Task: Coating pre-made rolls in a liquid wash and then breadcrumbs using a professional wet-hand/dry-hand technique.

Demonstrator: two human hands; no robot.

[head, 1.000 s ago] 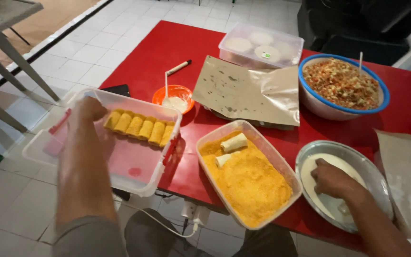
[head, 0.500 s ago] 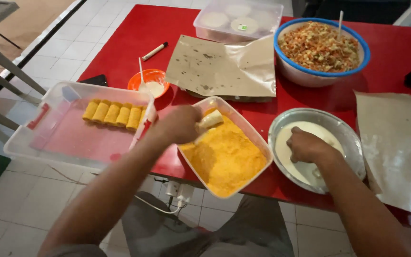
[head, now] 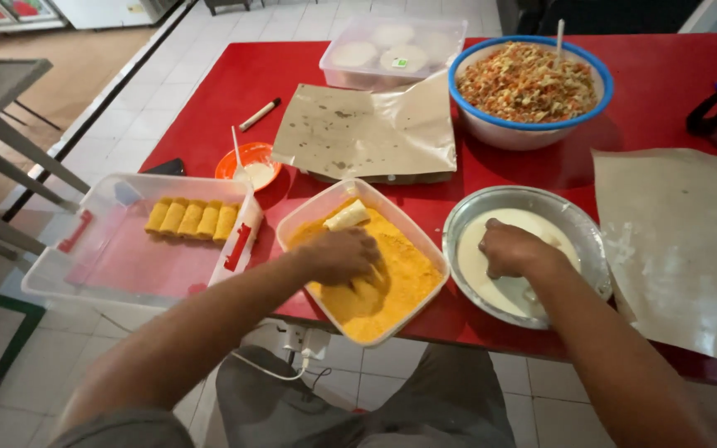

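your left hand [head: 343, 255] is curled, fingers pressed down into the crumbs [head: 392, 278] in the tub [head: 309, 217], but you cannot tell whether it grips a roll there; a bare roll [head: 348, 216] lies at the tub's far end. your right hand [head: 514, 249] is closed loosely in the batter [head: 491, 290] in the pan [head: 578, 220] on the table [head: 209, 91], contents hidden. judge the rolls soft, wet-slippery and easily torn: cradle one by its sides along its length, never pinch the ends.
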